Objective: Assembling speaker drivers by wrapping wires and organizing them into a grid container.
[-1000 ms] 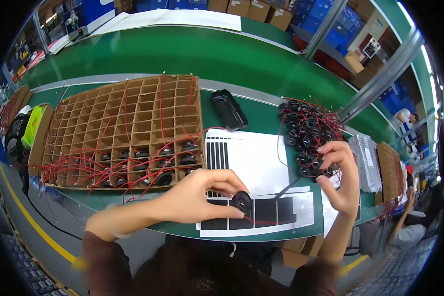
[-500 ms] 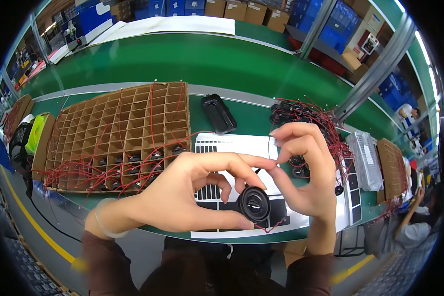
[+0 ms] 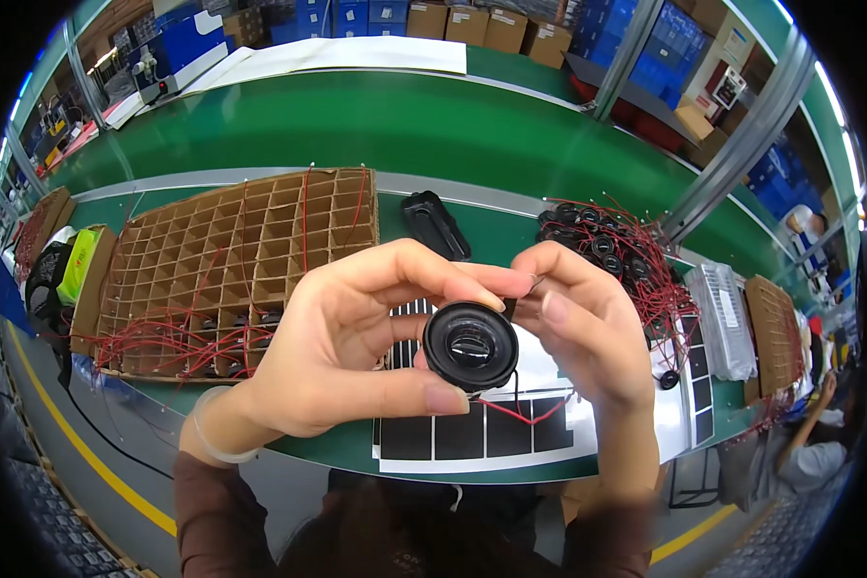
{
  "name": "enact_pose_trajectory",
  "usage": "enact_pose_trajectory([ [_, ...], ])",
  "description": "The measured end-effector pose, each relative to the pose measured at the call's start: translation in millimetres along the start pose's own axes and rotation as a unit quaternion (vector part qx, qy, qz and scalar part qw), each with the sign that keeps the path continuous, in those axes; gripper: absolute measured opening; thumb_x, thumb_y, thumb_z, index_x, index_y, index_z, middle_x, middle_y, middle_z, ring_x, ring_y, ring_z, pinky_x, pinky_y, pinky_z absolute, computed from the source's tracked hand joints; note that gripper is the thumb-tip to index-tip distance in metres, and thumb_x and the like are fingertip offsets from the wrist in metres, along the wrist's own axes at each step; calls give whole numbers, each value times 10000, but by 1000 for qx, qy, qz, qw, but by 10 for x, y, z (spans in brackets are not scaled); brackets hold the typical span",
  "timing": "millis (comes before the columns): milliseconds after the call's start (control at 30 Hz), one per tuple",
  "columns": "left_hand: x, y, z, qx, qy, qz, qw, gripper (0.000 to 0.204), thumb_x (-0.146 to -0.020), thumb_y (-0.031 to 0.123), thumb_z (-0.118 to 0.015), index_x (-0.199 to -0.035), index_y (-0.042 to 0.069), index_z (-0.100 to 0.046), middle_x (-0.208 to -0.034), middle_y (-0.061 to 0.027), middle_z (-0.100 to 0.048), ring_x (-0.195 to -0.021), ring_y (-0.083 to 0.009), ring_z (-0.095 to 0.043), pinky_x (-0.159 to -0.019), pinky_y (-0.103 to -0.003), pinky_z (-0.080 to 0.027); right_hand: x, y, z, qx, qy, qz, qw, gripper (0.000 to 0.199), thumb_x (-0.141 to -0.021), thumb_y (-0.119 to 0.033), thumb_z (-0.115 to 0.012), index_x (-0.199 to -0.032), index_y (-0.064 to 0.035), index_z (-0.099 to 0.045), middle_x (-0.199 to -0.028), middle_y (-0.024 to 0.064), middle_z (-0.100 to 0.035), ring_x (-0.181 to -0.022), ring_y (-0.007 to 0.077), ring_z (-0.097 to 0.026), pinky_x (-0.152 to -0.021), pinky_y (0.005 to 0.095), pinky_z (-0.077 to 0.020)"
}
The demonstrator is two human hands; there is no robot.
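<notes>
My left hand grips a small round black speaker by its rim, thumb below and fingers above. The speaker's domed front faces up toward me. A red wire and a black one hang from its lower right side. Close by on the right, my right hand pinches a thin dark strip, mostly hidden by its fingers; a dark piece shows between the hands at the speaker's upper edge. Beneath them lies a white sheet bearing black rectangles.
On the left stands a divided cardboard box with wired speakers in its nearer cells. A black oblong case lies behind my hands. At right are a heap of speakers with red wires, a clear plastic pack and another divided carton.
The speaker has come up and left, closer to me, and its front is turned more toward me. My right hand has shifted lower, with its fingers closer to the speaker's edge.
</notes>
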State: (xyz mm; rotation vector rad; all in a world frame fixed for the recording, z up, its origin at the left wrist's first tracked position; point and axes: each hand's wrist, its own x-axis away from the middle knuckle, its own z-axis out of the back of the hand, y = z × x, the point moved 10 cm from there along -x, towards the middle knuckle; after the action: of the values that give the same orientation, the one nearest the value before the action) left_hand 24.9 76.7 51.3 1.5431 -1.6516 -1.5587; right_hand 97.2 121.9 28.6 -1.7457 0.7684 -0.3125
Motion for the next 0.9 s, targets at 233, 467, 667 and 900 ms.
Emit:
enact_pose_trajectory([
  [233, -26, 38, 83, -27, 79, -9, 996, 409, -563, -1, -638, -932, -28, -463, -1129, -256, -390, -893, -182, -510, -817, -290, -394, -109, -19, 120, -2, 36, 25, 999, 116, -764, -102, -525, -824, -9, -491, -739, 30, -517, -707, 88, -482, -664, 205, -372],
  [467, -10, -51, 289, -44, 158, 44, 985, 430, -624, -34, -532, -1010, -22, -342, -1028, -274, -461, -708, -180, -576, -555, -230, -498, 228, -788, 342, 224, 170, 261, 923, 121, -717, -66, -513, -790, 8, -452, -693, 50, -480, -616, 79, -419, -568, 172, -315],
  [667, 6, -139, 213, -89, 130, 83, 984, 484, -621, -118, -549, -1039, -29, -322, -918, -192, -522, -778, -167, -560, -593, -223, -486, 208, -617, -253, 411, 14, 226, 883, 230, -579, -112, -570, -714, 1, -422, -641, 52, -423, -596, 119, -383, -528, 196, -286],
  [900, -14, -81, 174, -221, 98, -8, 970, 475, -597, -82, -630, -1012, -60, -400, -917, -102, -490, -869, -131, -506, -742, -242, -421, 74, -399, -204, 432, 62, 180, 881, 453, -472, -133, -728, -799, -17, -438, -760, 23, -412, -677, 90, -395, -594, 202, -319],
])
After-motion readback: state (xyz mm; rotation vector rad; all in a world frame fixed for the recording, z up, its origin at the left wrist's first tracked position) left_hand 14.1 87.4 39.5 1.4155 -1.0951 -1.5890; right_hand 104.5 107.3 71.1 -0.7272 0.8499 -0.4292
